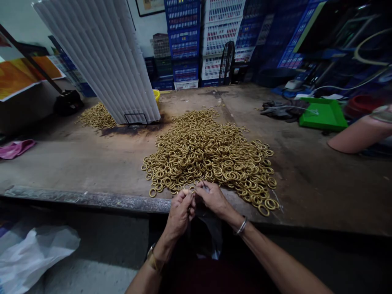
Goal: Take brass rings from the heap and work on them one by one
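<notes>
A broad heap of gold-coloured rings [202, 151] is spread over the worn table, reaching almost to its front edge. At the heap's near side, my left hand [180, 213] is closed in a pinch, thumb against curled fingers. A single gold-coloured ring [192, 188] shows at its fingertips, between the two hands. My right hand [214, 200] is just beside it, thumb and forefinger closed and nearly touching the left hand. What the right fingers grip is too small to make out. Both hands are over the table's front edge.
A tall white corrugated stack [104, 61] stands at the back left by a smaller ring pile [97, 116]. To the right are a green tray [323, 114], dark gloves [283, 110] and a pink cylinder [361, 132]. Blue crates [183, 43] rise behind. A pink cloth [16, 149] lies left.
</notes>
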{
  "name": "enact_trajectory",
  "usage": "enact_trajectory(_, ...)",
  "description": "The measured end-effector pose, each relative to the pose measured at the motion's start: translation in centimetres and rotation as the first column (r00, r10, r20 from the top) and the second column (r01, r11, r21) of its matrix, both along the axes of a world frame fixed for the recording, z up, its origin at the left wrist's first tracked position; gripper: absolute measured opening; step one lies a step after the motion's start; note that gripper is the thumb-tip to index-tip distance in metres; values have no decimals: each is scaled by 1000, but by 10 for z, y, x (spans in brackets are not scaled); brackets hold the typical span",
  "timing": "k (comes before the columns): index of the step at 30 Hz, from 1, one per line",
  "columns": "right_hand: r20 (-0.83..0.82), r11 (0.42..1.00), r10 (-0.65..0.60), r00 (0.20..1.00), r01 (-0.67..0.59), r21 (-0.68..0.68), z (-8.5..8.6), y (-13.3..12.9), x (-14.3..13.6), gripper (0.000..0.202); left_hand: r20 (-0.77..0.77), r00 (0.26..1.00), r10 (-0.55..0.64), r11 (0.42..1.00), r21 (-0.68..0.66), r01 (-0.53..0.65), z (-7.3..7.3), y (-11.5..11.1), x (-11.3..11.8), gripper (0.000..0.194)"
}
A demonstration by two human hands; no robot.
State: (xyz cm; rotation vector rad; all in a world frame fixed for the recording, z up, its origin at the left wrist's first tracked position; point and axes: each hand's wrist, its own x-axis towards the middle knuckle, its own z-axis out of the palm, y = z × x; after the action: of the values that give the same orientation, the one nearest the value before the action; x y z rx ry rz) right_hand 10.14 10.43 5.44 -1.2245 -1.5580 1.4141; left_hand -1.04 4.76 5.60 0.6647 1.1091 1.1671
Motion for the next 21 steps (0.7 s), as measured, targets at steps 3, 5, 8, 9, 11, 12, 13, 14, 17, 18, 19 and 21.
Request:
enact_trajectory(3,-16,999,-2,1000,1,-47,-2,1,2,16,45,999,3,1000,15,-4,1,-1,1,30)
enact_trajectory(5,70,999,-27,997,24,40,-6,1,5,17,40,999,14,999,32,-16,0,-2,1,30)
enact_trajectory(8,250,966,-35,968,-32,257,-10,-4,10,19,1,1000,29,998,56,-29,-1,-2,1,28)
enact_trajectory(9,307,944,-12,952,-91,318,-11,-7,12,18,-17,999,33,997,64,-31,-1,-2,1,28)
enact_trajectory(11,403,894,34,914,-208,396,-11,-12,14,15,-57,997,44,997,71,-40,-1,-1,2,30)
enact_trajectory(12,442,875,51,896,-253,412,-11,-14,14,13,-81,995,52,996,71,-46,0,-1,2,31)
enact_trajectory(13,473,862,60,879,-284,420,-11,-16,14,13,-106,993,59,996,69,-52,1,-1,3,32)
enact_trajectory(14,498,854,65,865,-306,421,-11,-17,14,13,-129,990,63,996,69,-55,1,0,4,33)
enact_trajectory(17,541,846,76,838,-341,410,-12,-17,13,14,-186,980,71,994,91,-55,3,-1,4,31)
enact_trajectory(18,553,845,71,830,-344,409,-12,-17,13,14,-196,978,74,993,101,-55,2,-1,4,31)
enact_trajectory(19,566,846,61,822,-344,409,-12,-17,13,13,-202,976,77,993,108,-56,2,-1,4,30)
enact_trajectory(21,592,845,42,805,-344,408,-11,-17,13,12,-204,975,83,992,114,-61,1,-2,4,29)
